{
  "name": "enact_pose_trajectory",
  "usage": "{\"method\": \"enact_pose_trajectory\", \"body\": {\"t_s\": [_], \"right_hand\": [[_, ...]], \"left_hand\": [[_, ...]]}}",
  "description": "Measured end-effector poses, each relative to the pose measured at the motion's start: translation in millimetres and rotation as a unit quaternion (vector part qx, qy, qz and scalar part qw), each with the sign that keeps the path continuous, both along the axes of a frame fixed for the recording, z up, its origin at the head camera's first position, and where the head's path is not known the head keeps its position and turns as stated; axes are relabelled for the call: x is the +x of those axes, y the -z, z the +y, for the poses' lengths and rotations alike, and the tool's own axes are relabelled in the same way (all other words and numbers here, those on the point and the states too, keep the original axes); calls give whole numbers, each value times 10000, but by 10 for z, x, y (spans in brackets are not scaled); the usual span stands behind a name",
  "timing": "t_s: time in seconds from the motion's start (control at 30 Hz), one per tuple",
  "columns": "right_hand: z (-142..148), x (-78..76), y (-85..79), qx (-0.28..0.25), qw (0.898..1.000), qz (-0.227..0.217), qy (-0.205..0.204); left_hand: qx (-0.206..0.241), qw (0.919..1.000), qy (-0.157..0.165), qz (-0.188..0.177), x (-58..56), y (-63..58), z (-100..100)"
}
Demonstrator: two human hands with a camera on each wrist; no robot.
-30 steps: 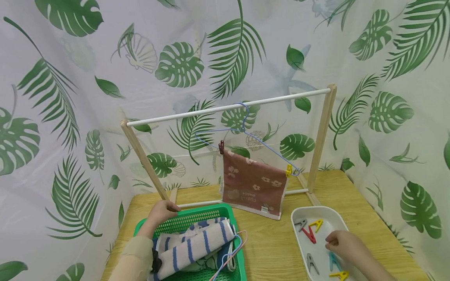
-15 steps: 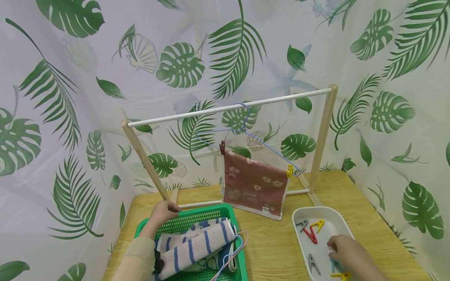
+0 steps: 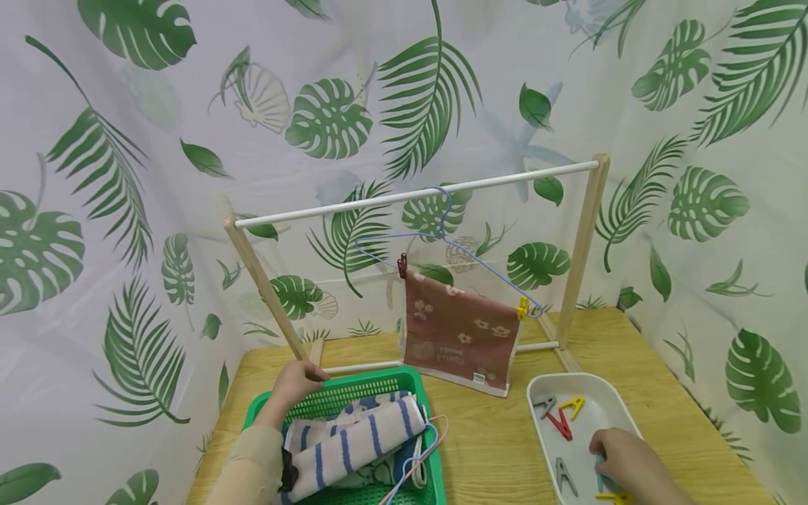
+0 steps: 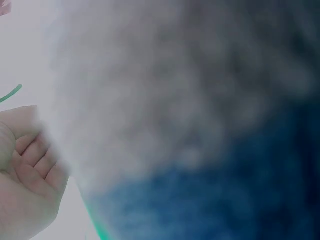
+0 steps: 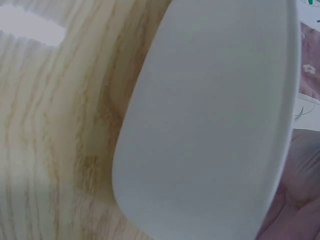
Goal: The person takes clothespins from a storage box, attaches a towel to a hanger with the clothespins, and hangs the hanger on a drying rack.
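Note:
In the head view my right hand is down in the white tray, its fingertips pinching a light-blue clothespin that they partly cover. Several other clothespins lie there, among them a red clothespin and a grey clothespin. My left hand rests at the far left rim of the green basket, holding nothing that I can see. Inside the basket are a striped towel and thin hangers. Blurred cloth fills most of the left wrist view, beside the left hand's loosely bent fingers.
Behind the basket and tray stands a rack with a white rail. From it a blue hanger carries a reddish-brown towel, held by a brown clothespin and a yellow clothespin. Leaf-printed curtains surround the wooden table.
My right hand has come down in the tray onto the light-blue clothespin, partly covering it. The left hand stays at the basket rim. The whole head view has shifted slightly.

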State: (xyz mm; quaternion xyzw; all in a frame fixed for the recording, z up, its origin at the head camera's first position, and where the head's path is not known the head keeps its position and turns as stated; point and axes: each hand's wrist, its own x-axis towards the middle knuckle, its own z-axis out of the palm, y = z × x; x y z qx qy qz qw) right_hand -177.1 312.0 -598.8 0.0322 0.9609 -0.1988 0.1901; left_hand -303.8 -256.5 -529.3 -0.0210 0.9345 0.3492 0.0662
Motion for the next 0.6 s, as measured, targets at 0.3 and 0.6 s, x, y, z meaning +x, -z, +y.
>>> {"method": "enact_pose_trajectory", "body": {"t_s": [0.3, 0.6], "right_hand": [[-30, 14, 17, 154, 9998, -83, 12], [-46, -23, 56, 224, 9997, -68, -11]], "left_hand": [[65, 9999, -62, -125, -18, 51, -6], [76, 9999, -78, -133, -43, 41, -23]]}}
